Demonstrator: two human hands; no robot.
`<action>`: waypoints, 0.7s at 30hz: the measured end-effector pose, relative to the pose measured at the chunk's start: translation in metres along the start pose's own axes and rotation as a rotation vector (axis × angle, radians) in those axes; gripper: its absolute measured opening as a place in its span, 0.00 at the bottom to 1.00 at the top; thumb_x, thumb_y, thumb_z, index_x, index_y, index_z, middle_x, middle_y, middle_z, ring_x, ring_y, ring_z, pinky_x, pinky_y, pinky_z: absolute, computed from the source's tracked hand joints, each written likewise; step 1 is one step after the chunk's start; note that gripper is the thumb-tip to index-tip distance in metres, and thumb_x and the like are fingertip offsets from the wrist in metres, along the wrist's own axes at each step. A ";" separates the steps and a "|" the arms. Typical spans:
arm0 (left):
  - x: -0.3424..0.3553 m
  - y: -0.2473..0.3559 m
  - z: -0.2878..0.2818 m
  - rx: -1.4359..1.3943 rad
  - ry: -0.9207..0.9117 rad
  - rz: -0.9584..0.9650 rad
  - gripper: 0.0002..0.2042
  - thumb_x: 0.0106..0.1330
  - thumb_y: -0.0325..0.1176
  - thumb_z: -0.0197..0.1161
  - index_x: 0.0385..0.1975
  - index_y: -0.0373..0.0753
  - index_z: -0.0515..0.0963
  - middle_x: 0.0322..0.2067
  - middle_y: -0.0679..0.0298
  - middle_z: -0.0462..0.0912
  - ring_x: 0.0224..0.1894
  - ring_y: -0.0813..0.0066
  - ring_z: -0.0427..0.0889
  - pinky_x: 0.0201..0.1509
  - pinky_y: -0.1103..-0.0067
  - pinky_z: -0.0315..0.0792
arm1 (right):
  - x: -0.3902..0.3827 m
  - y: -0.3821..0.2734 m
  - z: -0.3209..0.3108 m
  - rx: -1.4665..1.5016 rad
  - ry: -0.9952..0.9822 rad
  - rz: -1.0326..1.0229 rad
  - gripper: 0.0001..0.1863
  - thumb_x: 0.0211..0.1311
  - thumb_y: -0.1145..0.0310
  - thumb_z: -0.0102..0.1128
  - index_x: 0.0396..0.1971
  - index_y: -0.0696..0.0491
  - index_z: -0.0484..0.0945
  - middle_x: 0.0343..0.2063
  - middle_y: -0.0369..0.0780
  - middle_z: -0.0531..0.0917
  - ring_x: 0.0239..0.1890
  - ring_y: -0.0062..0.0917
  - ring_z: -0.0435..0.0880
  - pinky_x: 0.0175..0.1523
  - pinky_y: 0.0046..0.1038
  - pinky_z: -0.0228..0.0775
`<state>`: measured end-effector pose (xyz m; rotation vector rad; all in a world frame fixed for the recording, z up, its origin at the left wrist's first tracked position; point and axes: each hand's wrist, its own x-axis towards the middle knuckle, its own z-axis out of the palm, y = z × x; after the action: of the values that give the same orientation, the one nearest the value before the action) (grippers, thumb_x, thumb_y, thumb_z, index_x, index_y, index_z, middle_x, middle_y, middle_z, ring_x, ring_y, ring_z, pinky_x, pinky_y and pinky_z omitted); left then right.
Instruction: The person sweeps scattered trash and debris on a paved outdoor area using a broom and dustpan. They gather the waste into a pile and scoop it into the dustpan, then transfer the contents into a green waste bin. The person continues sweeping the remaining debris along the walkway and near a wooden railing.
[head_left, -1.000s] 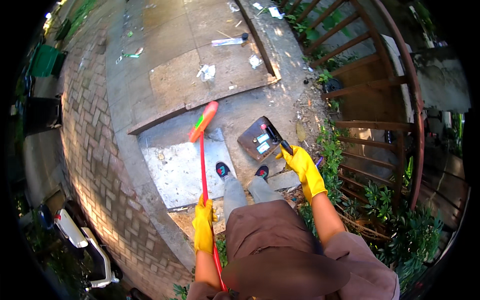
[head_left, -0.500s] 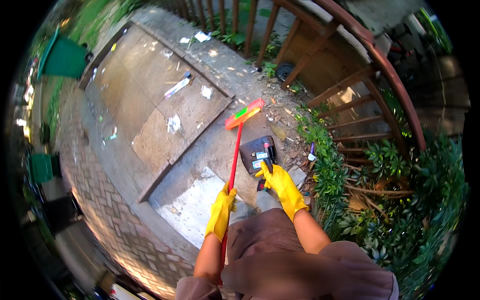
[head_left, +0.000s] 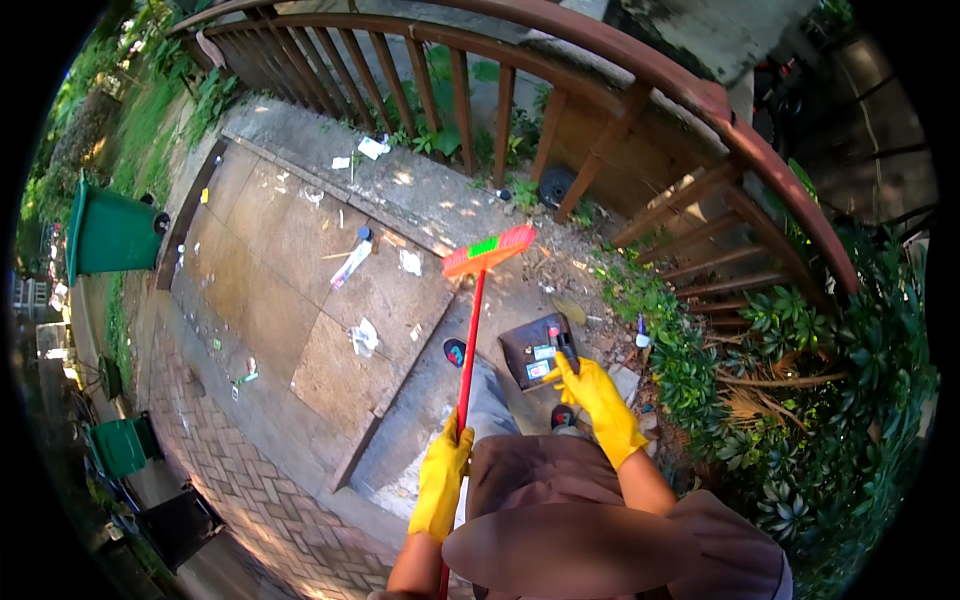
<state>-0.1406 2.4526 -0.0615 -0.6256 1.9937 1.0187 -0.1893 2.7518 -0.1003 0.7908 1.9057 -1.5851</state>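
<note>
Wrapped around the red handle of a broom point(head_left: 476, 335) is my left hand point(head_left: 440, 478), in a yellow rubber glove. The orange-red broom head point(head_left: 490, 250) has a green strip and sits low over the concrete ahead of me. My right hand point(head_left: 605, 405), gloved the same way, is closed on the dark handle of a dustpan point(head_left: 515, 347). Several small packets point(head_left: 543, 360) and a dark cylindrical piece with a pinkish end lie in the pan. The fingers hide part of its handle.
Paper scraps point(head_left: 364, 338), a long clear wrapper point(head_left: 352, 262) and other litter lie on the brown slab at left, behind a low raised edge point(head_left: 385, 395). A wooden railing point(head_left: 550, 65) curves ahead and right. Shrubs point(head_left: 800, 440) crowd the right; green bins point(head_left: 115, 230) stand left.
My left shoe now shows beside the broom handle, stepped forward toward the raised edge. The view has shifted, showing more railing. Both hands keep hold of the broom and dustpan.
</note>
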 end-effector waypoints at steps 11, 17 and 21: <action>0.309 0.116 -0.145 0.561 0.178 0.291 0.25 0.75 0.46 0.49 0.71 0.51 0.66 0.46 0.42 0.85 0.50 0.42 0.84 0.54 0.54 0.76 | 0.110 -0.118 0.043 0.046 0.087 0.008 0.35 0.77 0.41 0.48 0.34 0.61 0.88 0.21 0.43 0.85 0.16 0.22 0.79 0.24 0.24 0.71; 0.210 0.107 -0.223 0.718 -0.054 0.030 0.30 0.71 0.48 0.54 0.74 0.65 0.59 0.36 0.41 0.85 0.39 0.41 0.86 0.45 0.53 0.78 | 0.161 -0.137 0.041 0.077 0.143 0.046 0.34 0.76 0.41 0.49 0.33 0.59 0.89 0.25 0.45 0.87 0.16 0.21 0.78 0.23 0.25 0.69; 0.234 0.148 -0.221 0.597 0.014 0.022 0.28 0.72 0.46 0.55 0.73 0.60 0.62 0.29 0.45 0.86 0.29 0.49 0.88 0.35 0.57 0.81 | 0.180 -0.156 0.052 0.090 0.171 0.057 0.33 0.76 0.42 0.50 0.33 0.58 0.89 0.23 0.43 0.86 0.16 0.22 0.78 0.23 0.25 0.70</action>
<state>-0.4715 2.3348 -0.1098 -0.2820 2.1728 0.3862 -0.4241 2.6970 -0.1335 1.0398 1.9203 -1.6232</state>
